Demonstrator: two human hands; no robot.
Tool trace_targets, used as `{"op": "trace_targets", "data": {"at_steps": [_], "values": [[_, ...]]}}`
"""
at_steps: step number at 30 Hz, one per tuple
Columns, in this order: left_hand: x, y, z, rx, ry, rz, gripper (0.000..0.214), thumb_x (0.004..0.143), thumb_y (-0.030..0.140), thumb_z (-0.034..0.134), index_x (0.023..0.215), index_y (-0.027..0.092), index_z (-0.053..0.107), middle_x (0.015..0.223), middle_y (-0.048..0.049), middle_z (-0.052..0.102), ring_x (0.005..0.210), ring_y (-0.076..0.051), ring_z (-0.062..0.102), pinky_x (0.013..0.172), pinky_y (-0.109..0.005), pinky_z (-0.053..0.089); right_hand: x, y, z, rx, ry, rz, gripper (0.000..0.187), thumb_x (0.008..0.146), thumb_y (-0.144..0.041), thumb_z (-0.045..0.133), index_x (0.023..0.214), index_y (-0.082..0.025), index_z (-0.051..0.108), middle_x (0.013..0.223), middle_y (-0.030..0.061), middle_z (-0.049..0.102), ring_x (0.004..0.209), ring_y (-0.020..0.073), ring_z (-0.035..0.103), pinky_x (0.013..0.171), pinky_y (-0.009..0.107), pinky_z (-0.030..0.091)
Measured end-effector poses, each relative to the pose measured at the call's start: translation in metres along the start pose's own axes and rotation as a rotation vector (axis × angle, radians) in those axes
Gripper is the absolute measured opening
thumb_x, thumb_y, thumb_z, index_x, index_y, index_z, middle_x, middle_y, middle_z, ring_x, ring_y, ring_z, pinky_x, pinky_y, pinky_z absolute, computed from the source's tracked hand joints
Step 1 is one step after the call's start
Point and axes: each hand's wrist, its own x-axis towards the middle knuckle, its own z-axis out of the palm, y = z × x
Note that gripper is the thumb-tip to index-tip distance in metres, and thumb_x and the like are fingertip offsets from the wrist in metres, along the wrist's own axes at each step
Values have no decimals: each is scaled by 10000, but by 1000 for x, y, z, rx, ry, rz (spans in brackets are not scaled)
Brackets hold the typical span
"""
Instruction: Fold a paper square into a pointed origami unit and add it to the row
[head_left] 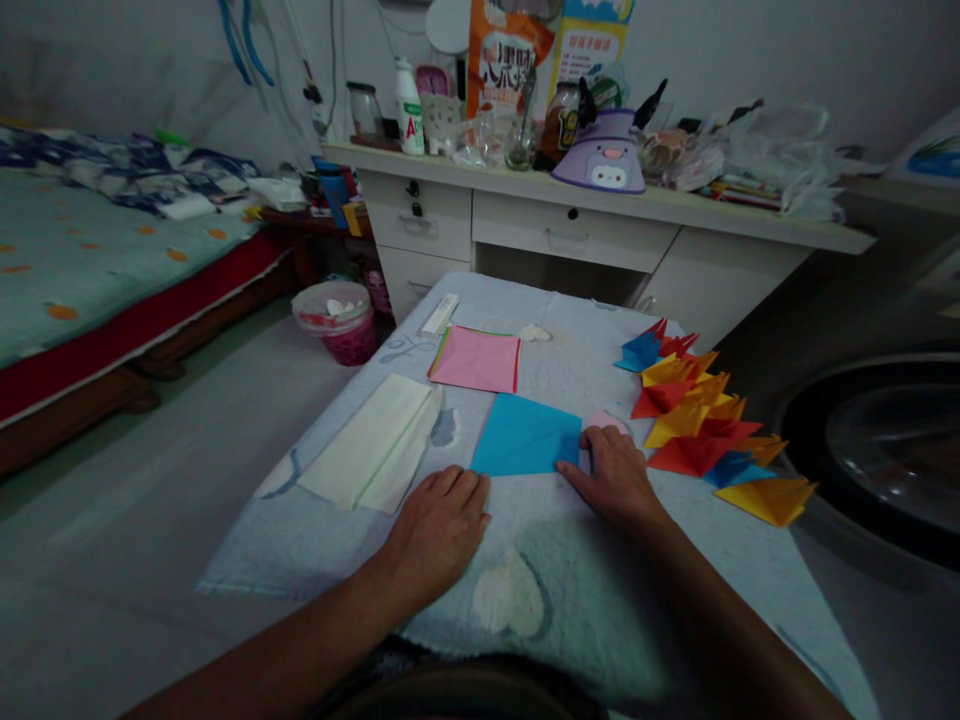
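A blue square of origami paper (529, 437) lies flat on the cloth-covered table in front of me. My left hand (442, 520) rests palm down at its lower left corner, fingers laid on the cloth and fingertips touching the paper. At the right edge is my right hand (615, 478), its thumb on the lower right corner and its fingers spread away from the thumb. A small pink paper piece (604, 420) shows partly behind those fingers. Beyond the blue sheet sits a stack of square paper (476, 360), pink on top. Folded paper cranes (701, 435) in red, yellow, orange and blue line the right side.
Left of the blue sheet lies a folded pale sheet (367, 440). A small white box (440, 315) and a crumpled white scrap (535, 333) are farther back. A cluttered white desk (427, 220) stands behind, with a pink bin (349, 340) on the floor.
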Motion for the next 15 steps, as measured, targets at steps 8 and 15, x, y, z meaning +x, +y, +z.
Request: {"op": "trace_targets", "data": {"at_steps": [8,15], "values": [[-2,1,-4,12,2,-50,276,918,262,532,1144,133,625,1032,-102,640,968,-274,564,818,-432,495,0,22,0,18,6,34,384,787,-534,647,969,-202,586,965,102,577,880,284,545,735,365,364],[-4,1,-4,24,41,-63,247,909,255,542,1105,138,636,1029,-105,646,958,-272,572,807,-428,506,1,25,0,69,15,46,375,751,-504,679,949,-198,594,952,92,583,859,266,546,733,358,371]]}}
